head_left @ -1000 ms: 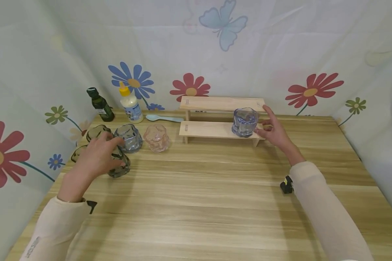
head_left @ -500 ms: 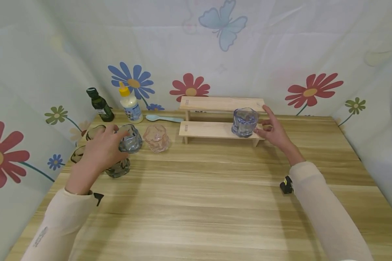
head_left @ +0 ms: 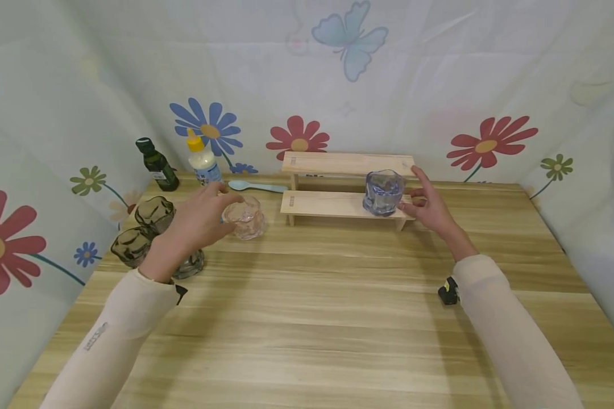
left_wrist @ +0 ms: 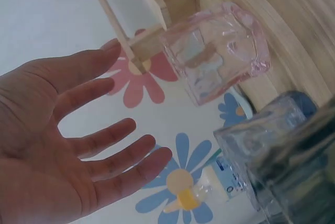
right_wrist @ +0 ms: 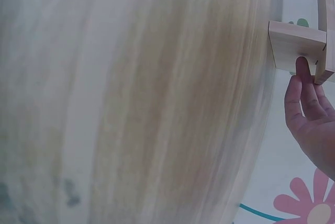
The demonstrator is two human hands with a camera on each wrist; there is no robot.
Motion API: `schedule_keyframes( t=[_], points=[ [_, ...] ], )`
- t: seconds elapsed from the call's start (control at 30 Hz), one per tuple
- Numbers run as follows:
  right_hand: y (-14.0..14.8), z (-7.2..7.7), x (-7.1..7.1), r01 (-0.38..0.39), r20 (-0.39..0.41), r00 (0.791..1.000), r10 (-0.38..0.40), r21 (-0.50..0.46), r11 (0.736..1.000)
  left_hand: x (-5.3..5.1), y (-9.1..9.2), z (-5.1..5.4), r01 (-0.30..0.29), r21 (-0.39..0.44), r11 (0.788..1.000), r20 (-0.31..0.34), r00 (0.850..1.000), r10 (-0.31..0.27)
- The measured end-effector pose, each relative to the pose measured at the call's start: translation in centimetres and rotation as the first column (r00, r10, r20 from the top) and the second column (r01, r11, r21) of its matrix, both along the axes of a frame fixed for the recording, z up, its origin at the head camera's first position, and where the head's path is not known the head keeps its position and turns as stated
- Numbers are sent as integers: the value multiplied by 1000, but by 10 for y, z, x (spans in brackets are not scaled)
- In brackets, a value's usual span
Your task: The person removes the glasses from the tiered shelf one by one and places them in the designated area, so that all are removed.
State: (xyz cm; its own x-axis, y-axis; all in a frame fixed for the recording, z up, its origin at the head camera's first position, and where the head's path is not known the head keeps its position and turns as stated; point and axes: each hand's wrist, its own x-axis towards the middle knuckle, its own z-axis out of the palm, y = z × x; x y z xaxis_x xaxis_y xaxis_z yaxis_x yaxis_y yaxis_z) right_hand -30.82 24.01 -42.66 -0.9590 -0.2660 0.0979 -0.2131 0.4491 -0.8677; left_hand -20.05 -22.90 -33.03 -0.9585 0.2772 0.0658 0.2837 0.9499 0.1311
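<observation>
My left hand [head_left: 191, 227] hovers over the glasses at the left, fingers spread loosely and palm bare in the left wrist view. Its fingertips are nearest the pink glass [head_left: 249, 222], overlapping its rim in the head view. A blue-grey glass [left_wrist: 256, 135] is mostly hidden under that hand in the head view. Smoky glasses [head_left: 155, 211] stand left of it, one partly covered by the wrist. At the right end of the two-tier wooden shelf [head_left: 327, 204], my right hand [head_left: 430, 210] holds the boards between thumb and fingers. A bluish-purple glass [head_left: 384, 196] sits on the lower tier, beside the right thumb.
Behind the glasses stand a dark green bottle [head_left: 160, 167] and a white bottle with a yellow cap [head_left: 203, 159]. A pale blue spoon [head_left: 258, 186] lies left of the shelf. Patterned cloth [head_left: 389, 74] hangs along the table's back.
My left hand has moved right and away from the smoky glasses, past the blue-grey glass to the pink one. The right hand and the shelf have stayed in place.
</observation>
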Motion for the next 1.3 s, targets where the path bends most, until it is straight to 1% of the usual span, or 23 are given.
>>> schedule_keyframes(
  t=[0.07,0.2,0.33,0.47,0.57,0.7,0.83,0.93,1.1,1.3],
  points=[
    [0,0,0,0,1,1000,0,2,1000,-4,4,-2,30,9,1000,-16,999,-29],
    [0,1,1,5,5,1000,-5,4,1000,-12,12,-7,69,31,997,-42,997,-68],
    [-1,0,2,8,6,1000,-8,0,1000,-21,21,-11,107,75,991,-52,993,-103],
    [-1,-1,2,11,11,1000,-11,-1,1000,-29,30,-14,138,127,982,-48,990,-133],
    [-1,-1,2,13,18,1000,-13,0,1000,-34,36,-16,143,144,979,-42,989,-139],
    [-1,1,2,13,17,1000,-13,4,1000,-39,44,-17,150,129,980,-41,989,-145],
    [1,1,2,15,15,1000,-15,13,1000,-44,54,-18,161,133,978,-24,987,-159],
    [2,-1,1,17,6,1000,-17,22,1000,-48,63,-19,177,147,973,-20,984,-176],
    [3,-1,1,11,-3,1000,-11,34,999,-55,76,-19,213,159,964,-35,977,-210],
    [5,4,1,-19,31,999,18,44,999,-62,90,-17,230,157,961,-28,973,-228]
  ],
)
